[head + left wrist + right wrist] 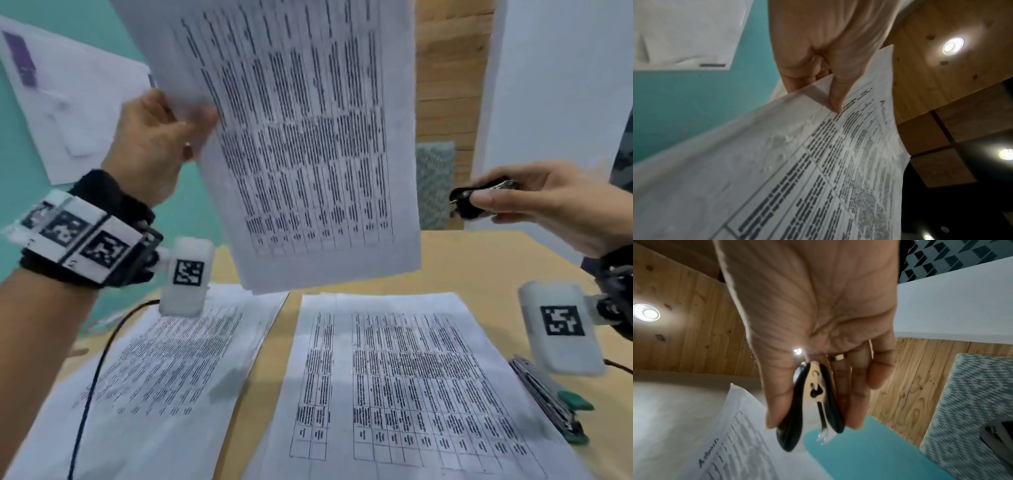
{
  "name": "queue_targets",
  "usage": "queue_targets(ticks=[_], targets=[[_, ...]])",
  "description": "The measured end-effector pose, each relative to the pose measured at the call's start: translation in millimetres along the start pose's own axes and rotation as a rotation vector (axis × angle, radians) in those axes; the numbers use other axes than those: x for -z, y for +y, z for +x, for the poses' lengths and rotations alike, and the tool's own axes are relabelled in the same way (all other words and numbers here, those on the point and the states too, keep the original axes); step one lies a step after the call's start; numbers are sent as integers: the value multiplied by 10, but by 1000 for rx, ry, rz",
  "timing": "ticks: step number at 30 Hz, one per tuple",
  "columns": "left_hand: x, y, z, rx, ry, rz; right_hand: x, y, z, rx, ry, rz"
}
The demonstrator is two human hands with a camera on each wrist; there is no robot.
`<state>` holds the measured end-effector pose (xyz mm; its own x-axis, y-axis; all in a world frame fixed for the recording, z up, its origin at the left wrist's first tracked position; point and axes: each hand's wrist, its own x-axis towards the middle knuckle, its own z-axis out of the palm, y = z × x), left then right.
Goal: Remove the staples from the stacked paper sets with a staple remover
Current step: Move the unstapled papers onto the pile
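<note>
My left hand (161, 140) pinches a printed paper set (301, 137) by its left edge and holds it up in the air above the table. The left wrist view shows the thumb (835, 99) pressed on that paper set (818, 170). My right hand (534, 205) grips a black staple remover (471, 202) to the right of the raised sheets, apart from them. In the right wrist view the staple remover (813, 407) is squeezed between thumb and fingers, its metal claws pointing toward the paper set (740, 443). No staple is visible.
Two more printed paper sets lie on the wooden table (479, 263), one at left (164, 370) and one at centre right (404, 387). A stapler with green parts (551, 401) lies at the right edge. A black cable (89, 394) crosses the left paper.
</note>
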<state>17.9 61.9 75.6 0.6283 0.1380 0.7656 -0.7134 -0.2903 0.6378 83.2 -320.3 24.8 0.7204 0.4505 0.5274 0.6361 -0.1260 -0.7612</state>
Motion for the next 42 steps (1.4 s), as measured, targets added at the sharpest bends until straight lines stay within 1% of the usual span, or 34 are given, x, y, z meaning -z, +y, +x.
queue_targets(ticks=[2, 4, 5, 6, 7, 8, 9, 11, 13, 16, 18, 20, 21, 22, 24, 25, 27, 30, 32, 35, 38, 40, 42], targets=[[270, 236, 61, 25, 26, 87, -85, 38, 25, -44, -52, -48], [527, 334, 100, 131, 73, 198, -155, 67, 47, -80, -92, -72], [625, 327, 101, 212, 81, 261, -183, 77, 49, -99, -111, -75], [687, 319, 63, 301, 51, 300, -205, 84, 45, -117, -130, -78], [766, 255, 10, 405, -6, 338, -231, 85, 37, -132, -151, -85], [827, 182, -70, 540, -76, 370, -258, 88, 31, -141, -175, -102], [934, 34, -139, 694, -156, 410, -287, 89, 25, -146, -203, -123], [1105, -353, -275, 908, -220, 456, -336, 86, 16, -157, -241, -137], [1232, -765, -421, 1037, -203, 542, -371, 91, 12, -175, -239, -136], [1285, -1209, -612, 1140, -270, 679, -425, 94, -3, -207, -281, -162], [1249, -1409, -706, 1152, -379, 866, -452, 91, -15, -222, -310, -189], [1181, -1517, -752, 1128, -525, 1147, -455, 90, -20, -229, -330, -210], [1139, -1518, -745, 1125, -563, 1266, -459, 91, -19, -233, -348, -222], [1088, -1498, -727, 1122, -567, 1344, -466, 92, -18, -242, -371, -232], [900, -1343, -646, 1072, -605, 1465, -481, 109, -19, -265, -411, -237], [778, -1241, -591, 1024, -614, 1488, -487, 124, -19, -272, -423, -237], [494, -986, -440, 947, -645, 1453, -495, 144, -17, -277, -430, -232], [39, -701, -212, 842, -707, 1259, -478, 155, -6, -245, -382, -195], [-297, -649, -163, 704, -779, 1182, -455, 147, 10, -220, -313, -136], [-926, -723, -252, 541, -961, 1124, -405, 129, 24, -223, -195, 26], [-1465, -942, -347, 520, -1134, 1149, -370, 104, 27, -218, -110, 124], [-1698, -1127, -352, 483, -1185, 1206, -346, 82, 18, -207, -86, 140], [-1833, -1293, -331, 442, -1175, 1225, -306, 77, 19, -198, -61, 126]])
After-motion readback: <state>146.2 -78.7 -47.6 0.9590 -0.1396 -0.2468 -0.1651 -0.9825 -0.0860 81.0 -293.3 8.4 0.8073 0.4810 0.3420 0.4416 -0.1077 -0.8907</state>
